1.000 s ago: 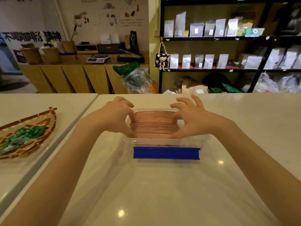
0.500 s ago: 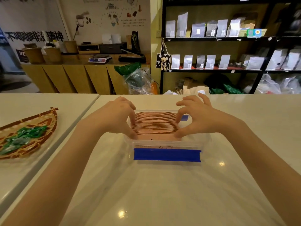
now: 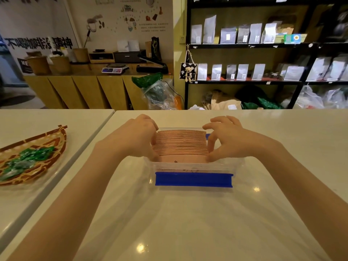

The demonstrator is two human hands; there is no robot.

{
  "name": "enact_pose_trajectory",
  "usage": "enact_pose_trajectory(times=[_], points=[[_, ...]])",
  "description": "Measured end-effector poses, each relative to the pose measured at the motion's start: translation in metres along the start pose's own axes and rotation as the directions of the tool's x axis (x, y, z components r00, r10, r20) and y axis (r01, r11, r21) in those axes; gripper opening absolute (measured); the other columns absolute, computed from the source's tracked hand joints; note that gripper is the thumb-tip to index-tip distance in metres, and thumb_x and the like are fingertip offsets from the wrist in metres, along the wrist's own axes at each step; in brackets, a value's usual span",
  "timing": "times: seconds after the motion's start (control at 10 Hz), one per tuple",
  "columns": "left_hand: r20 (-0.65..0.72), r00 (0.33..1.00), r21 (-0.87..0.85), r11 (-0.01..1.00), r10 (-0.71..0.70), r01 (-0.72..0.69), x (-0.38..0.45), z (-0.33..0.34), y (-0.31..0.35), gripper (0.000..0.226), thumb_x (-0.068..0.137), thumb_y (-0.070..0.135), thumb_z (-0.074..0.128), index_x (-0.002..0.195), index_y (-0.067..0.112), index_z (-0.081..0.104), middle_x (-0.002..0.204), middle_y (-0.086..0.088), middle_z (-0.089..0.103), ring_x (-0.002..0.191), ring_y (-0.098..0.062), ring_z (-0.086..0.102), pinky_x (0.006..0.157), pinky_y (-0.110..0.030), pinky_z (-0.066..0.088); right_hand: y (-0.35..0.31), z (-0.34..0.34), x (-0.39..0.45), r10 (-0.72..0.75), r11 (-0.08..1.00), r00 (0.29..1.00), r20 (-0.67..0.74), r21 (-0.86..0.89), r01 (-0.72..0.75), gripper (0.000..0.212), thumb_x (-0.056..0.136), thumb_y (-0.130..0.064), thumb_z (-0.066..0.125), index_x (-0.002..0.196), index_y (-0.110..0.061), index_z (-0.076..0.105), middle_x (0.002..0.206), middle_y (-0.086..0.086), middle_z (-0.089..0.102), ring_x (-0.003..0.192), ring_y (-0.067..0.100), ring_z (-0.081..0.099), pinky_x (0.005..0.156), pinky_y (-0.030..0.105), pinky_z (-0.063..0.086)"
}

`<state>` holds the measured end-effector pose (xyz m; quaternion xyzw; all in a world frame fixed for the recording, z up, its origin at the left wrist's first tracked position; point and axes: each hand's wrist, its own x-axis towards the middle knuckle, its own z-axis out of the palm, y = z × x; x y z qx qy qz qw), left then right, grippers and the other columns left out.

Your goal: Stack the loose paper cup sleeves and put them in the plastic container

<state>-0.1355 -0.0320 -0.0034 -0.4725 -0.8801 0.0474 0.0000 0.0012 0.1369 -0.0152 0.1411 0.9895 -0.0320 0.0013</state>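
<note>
The sleeve stack (image 3: 180, 146), inside the plastic container (image 3: 192, 165), is pinched between left hand (image 3: 138, 136) and right hand (image 3: 224, 140), each grip curled against 1 end.

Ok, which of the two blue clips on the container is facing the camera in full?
The near blue clip, a long bar across the plastic container's front wall. The far blue clip shows only as a sliver behind the sleeve stack, by the right hand.
</note>
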Motion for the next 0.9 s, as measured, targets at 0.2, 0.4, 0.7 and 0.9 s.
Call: enact_pose_trajectory(times=[0.2,0.4,0.7,0.9], points=[[-0.015,1.0,0.038,0.999,0.018,-0.018,-0.002,-0.001,-0.002,0.045,0.066,0.044,0.072,0.105,0.022,0.064,0.132,0.001,0.048,0.126,-0.019,0.031,0.103,-0.037,0.032,-0.002,0.002,-0.001,0.007,1.0,0.999,0.032,-0.003,-0.007,0.02,0.071,-0.04,0.069,0.079,-0.022,0.067,0.141,-0.005,0.04,0.133,0.02,0.017,0.111,0.046,0.005],[-0.033,0.999,0.042,0.999,0.022,-0.021,-0.002,0.001,-0.002,0.044,0.065,0.045,0.073,0.101,0.024,0.06,0.127,0.001,0.051,0.121,-0.019,0.035,0.102,-0.038,0.034,-0.006,0.005,-0.001,0.028,0.999,1.0,0.001,0.032,-0.028,0.021,0.07,-0.037,0.071,0.077,-0.018,0.068,0.145,-0.005,0.035,0.136,0.021,0.013,0.111,0.046,0.008],[0.029,0.999,-0.032,0.999,0.029,-0.029,0.0,0.0,-0.002,0.046,0.071,0.047,0.066,0.111,0.026,0.054,0.131,0.001,0.048,0.123,-0.019,0.034,0.105,-0.039,0.031,-0.002,-0.013,-0.011,0.02,0.999,1.0,0.018,0.032,-0.02,0.02,0.074,-0.042,0.065,0.081,-0.023,0.066,0.141,-0.002,0.04,0.131,0.02,0.023,0.107,0.042,0.019],[-0.243,0.969,-0.325,0.939,0.037,-0.118,-0.017,-0.023,0.001,0.038,0.081,0.036,0.059,0.117,0.027,0.05,0.129,0.005,0.052,0.117,-0.013,0.044,0.091,-0.028,0.039,-0.013,-0.077,-0.068,-0.022,0.904,0.841,-0.541,0.348,0.248,0.012,0.081,-0.028,0.058,0.092,-0.023,0.061,0.107,-0.005,0.064,0.094,0.001,0.056,0.077,0.01,0.043]])
